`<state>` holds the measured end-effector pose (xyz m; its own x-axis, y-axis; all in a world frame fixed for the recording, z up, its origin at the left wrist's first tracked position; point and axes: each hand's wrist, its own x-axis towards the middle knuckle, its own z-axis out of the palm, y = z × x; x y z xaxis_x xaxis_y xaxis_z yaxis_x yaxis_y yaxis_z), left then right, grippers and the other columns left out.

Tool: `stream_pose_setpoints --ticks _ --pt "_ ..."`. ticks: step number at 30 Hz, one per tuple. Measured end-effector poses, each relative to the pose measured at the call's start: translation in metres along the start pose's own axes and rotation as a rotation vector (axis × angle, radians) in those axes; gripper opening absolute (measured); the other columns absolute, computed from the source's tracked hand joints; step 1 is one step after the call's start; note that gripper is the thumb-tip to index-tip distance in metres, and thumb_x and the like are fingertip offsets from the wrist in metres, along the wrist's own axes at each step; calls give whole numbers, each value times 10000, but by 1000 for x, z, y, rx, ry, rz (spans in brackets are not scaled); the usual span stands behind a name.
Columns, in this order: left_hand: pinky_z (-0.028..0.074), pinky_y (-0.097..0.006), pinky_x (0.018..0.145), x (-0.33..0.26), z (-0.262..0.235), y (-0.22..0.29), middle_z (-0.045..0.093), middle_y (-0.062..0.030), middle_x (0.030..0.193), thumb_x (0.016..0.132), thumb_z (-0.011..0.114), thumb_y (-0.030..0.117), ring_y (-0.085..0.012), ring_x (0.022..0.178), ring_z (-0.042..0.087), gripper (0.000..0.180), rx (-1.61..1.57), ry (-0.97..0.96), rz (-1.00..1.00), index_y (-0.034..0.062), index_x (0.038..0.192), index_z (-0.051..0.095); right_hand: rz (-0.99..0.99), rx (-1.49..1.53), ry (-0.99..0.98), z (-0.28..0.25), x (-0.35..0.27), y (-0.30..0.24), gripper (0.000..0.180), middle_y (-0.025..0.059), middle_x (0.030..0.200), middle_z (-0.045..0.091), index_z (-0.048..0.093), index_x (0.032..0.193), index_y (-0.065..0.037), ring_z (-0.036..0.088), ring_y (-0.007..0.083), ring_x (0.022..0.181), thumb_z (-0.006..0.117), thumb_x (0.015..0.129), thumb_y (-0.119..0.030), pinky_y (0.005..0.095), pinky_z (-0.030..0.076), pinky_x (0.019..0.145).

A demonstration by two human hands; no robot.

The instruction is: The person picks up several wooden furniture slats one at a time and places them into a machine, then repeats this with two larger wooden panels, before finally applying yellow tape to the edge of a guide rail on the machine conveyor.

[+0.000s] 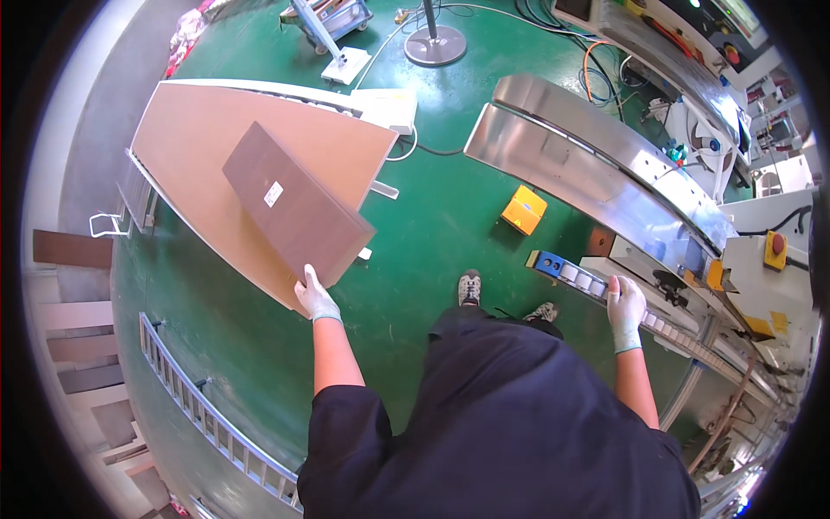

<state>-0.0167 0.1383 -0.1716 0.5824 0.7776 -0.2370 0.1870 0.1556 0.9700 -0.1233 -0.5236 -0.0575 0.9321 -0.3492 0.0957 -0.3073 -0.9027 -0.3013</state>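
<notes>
A brown board (294, 199) with a white label lies slanted on top of a large tan panel (190, 130) to my left. My left hand (316, 296), in a pale glove, closes on the near end of this board, its thumb on the upper edge. Off to the right, my right hand (624, 310) wears a similar glove and is over the near end of a roller conveyor (584, 280) with white rollers and a blue end piece. Its fingers look stretched out and it holds nothing that I can see; whether it touches the rollers is hard to tell.
A yellow foot pedal box (524, 209) sits on the green floor ahead. Beyond it runs a long metal machine table (562, 151). A red stop button (778, 245) is at far right. A metal roller track (203, 402) lies at lower left. Cables (605, 78) cross the floor at the back.
</notes>
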Motion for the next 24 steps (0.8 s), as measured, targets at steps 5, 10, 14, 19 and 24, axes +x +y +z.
stream_pose_setpoints --ticks 5,10,14,19,24 --pt "296 -399 1225 11 -15 4 514 -180 1478 982 725 473 -269 1375 476 766 179 22 -49 -73 1454 467 57 -11 -41 5 0 4 389 184 905 708 730 923 -45 675 412 868 582 1036 -387 461 530 776" --pt "445 -419 1061 -8 -28 30 592 -85 1365 956 742 517 -216 1222 551 676 156 11 -300 39 1377 516 112 -34 -96 9 4 3 416 180 974 735 749 996 -50 697 398 926 551 1049 -411 457 541 832" --pt "540 -419 882 -66 -71 32 643 -19 1255 974 723 482 -171 1091 598 495 138 -295 -565 147 1296 553 135 -68 -91 13 0 17 441 183 1009 754 762 1047 -36 715 384 987 556 1050 -426 443 547 880" --pt "394 -434 1186 -86 -60 19 538 -134 1516 1051 600 476 -283 1381 519 695 -283 -360 -571 -15 1522 458 193 -50 -165 13 -1 7 459 195 953 745 756 1039 -26 711 375 890 526 1060 -422 435 539 818" --pt "420 -381 1115 -69 -31 6 595 -83 1372 1037 661 436 -196 1216 569 583 -184 30 -276 -6 1399 549 150 -41 -225 16 8 17 446 206 968 734 737 1019 -12 694 383 918 508 1058 -392 438 524 854"
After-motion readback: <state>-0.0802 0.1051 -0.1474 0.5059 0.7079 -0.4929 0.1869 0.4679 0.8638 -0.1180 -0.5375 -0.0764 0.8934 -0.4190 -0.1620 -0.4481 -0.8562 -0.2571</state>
